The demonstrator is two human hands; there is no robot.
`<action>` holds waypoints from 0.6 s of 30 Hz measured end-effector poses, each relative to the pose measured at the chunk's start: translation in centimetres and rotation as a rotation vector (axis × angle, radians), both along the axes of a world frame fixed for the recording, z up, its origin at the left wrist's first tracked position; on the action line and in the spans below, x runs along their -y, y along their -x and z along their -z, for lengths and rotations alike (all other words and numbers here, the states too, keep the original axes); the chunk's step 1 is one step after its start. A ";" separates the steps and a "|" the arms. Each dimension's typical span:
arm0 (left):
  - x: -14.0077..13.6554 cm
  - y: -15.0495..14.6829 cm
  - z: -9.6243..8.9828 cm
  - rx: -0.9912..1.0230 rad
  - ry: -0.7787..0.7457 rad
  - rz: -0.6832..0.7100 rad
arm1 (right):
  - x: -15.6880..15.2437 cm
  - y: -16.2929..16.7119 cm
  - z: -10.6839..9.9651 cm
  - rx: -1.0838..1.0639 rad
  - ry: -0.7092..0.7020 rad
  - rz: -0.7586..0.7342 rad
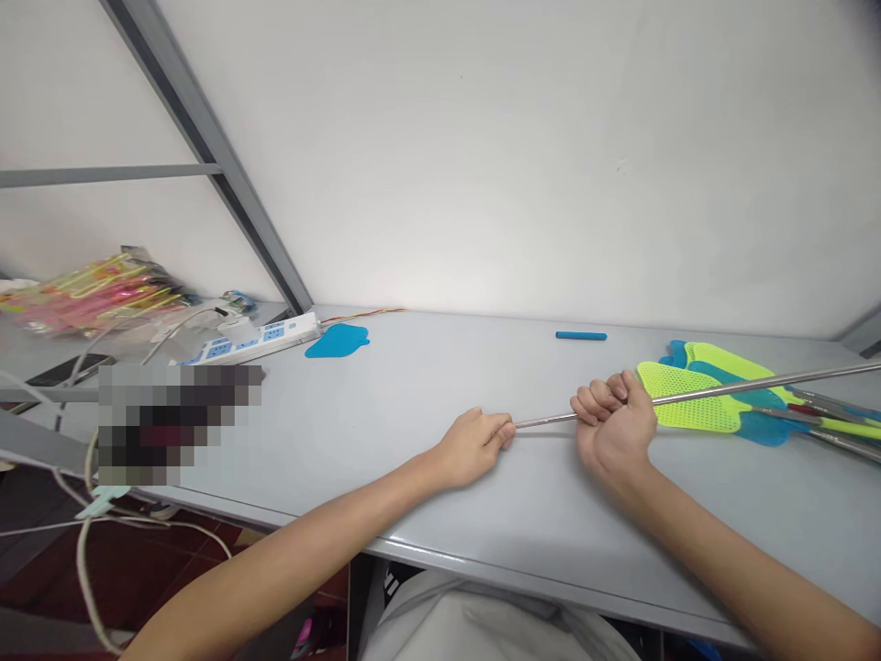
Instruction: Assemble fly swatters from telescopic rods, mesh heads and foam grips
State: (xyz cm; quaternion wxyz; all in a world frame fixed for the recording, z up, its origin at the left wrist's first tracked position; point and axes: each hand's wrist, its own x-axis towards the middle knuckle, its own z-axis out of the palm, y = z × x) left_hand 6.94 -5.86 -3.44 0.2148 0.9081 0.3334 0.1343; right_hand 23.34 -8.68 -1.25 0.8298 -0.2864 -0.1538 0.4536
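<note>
a metal rod point(757, 384) runs slantwise over the grey counter point(413, 395), from the middle of the view out past the right edge. the left hand point(480, 447) pinches its thin left end between thumb and fingers. the right hand point(616, 418) is closed around the rod further along, palm turned upward, fingers curled over it. a short, thinner length shows between the two hands; the part right of the right hand looks thicker.

beyond that hand, the rod crosses in front of a pile of swatters point(688, 399) with yellow-green and blue perforated heads; i cannot tell whether it touches them. a short blue tube point(582, 336) lies near the white wall point(482, 165). a flat blue leaf-shaped piece point(339, 341) lies to the left, just beside a white power strip point(254, 341). further left are colourful things in clear plastic point(103, 294), too blurred to make out.
</note>
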 end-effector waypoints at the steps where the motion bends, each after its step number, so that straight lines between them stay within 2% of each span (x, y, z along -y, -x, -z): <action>1: 0.0 0.0 0.0 0.001 -0.002 -0.001 | 0.0 0.0 0.0 0.000 0.003 0.000; 18: 0.1 -0.2 -0.2 -0.015 -0.018 -0.001 | -0.1 0.4 0.0 -0.014 0.023 0.009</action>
